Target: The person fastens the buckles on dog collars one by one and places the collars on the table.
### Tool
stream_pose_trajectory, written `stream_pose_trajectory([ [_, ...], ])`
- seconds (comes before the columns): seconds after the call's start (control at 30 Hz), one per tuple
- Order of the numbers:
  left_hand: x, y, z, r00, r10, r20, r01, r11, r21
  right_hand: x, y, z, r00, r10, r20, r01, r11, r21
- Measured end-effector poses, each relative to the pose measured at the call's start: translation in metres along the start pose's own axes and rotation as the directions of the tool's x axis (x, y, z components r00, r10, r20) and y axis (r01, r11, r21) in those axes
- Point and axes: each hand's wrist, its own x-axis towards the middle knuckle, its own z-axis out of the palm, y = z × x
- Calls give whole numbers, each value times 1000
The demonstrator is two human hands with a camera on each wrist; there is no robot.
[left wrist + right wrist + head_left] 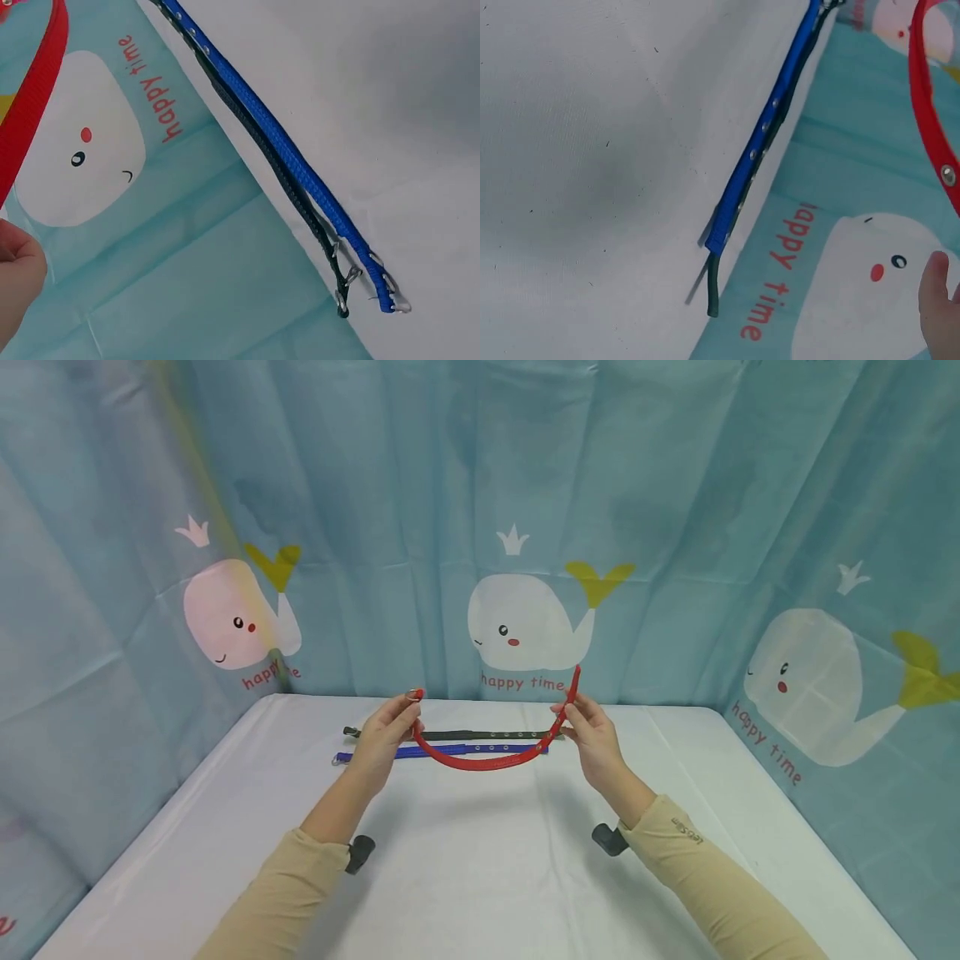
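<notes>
Head view: left hand (384, 733) and right hand (597, 737) pinch a red strap (483, 764), partly hiding a seemingly green strap (453, 736).

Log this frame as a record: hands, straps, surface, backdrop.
left_hand: left hand pinches one end of the red strap
right_hand: right hand pinches it near the eyeleted end
red_strap: raised off the table, sagging in a U
blue_strap: blue strap on table, nearer the person
green_strap: dark green strap on table, just beyond blue
surface: white table
backdrop: blue whale-print curtain
</notes>
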Motion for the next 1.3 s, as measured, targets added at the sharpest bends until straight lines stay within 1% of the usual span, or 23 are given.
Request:
stream_pose_trajectory([
  [0.07, 1, 0, -2, 1000, 22, 17, -24, 997, 73, 0, 0, 1, 1000, -12, 12, 12, 1000, 5],
  [0.17, 2, 1, -3, 998, 45, 37, -50, 988, 149, 0, 1, 1, 998, -39, 45, 38, 999, 2],
  [0.27, 3, 4, -4, 998, 42, 47, -50, 981, 189, 1, 2, 2, 994, -69, 82, 74, 995, -60],
  [0.37, 4, 6, -6, 998, 35, 56, -46, 975, 216, 0, 1, 3, 989, -107, 105, 120, 984, -130],
  [0.47, 5, 7, -9, 998, 24, 64, -39, 971, 235, 0, -1, 3, 981, -147, 127, 169, 967, -189],
  [0.57, 5, 9, -12, 998, 1, 64, -16, 971, 240, 0, -3, 1, 973, -171, 156, 206, 949, -239],
  [0.67, 6, 10, -15, 997, -12, 70, -6, 969, 247, 0, -4, 1, 962, -195, 190, 247, 918, -309],
  [0.73, 6, 11, -15, 998, -18, 68, 0, 969, 249, 0, -6, 2, 951, -218, 220, 286, 892, -349],
  [0.8, 6, 13, -15, 998, -27, 58, 11, 966, 257, 0, -8, 4, 932, -255, 259, 341, 861, -378],
  [0.87, 6, 15, -13, 998, -41, 42, 28, 963, 267, 1, -9, 6, 903, -305, 303, 411, 818, -402],
  [1.0, 8, 19, -9, 997, -69, 24, 59, 955, 291, 2, -11, 8, 831, -409, 376, 552, 687, -473],
  [1.07, 8, 20, -7, 997, -78, 27, 66, 950, 305, 4, -11, 8, 799, -448, 401, 601, 631, -492],
  [1.1, 8, 20, -6, 996, -83, 32, 69, 948, 311, 4, -11, 8, 785, -465, 410, 620, 608, -496],
  [1.13, 9, 21, -5, 996, -85, 40, 67, 945, 320, 5, -11, 8, 772, -478, 419, 636, 593, -494],
  [1.2, 9, 22, -4, 994, -93, 50, 71, 939, 336, 5, -12, 8, 749, -497, 438, 663, 574, -481],
  [1.3, 10, 25, -2, 993, -106, 59, 79, 935, 346, 6, -13, 10, 726, -510, 461, 687, 552, -472],
])
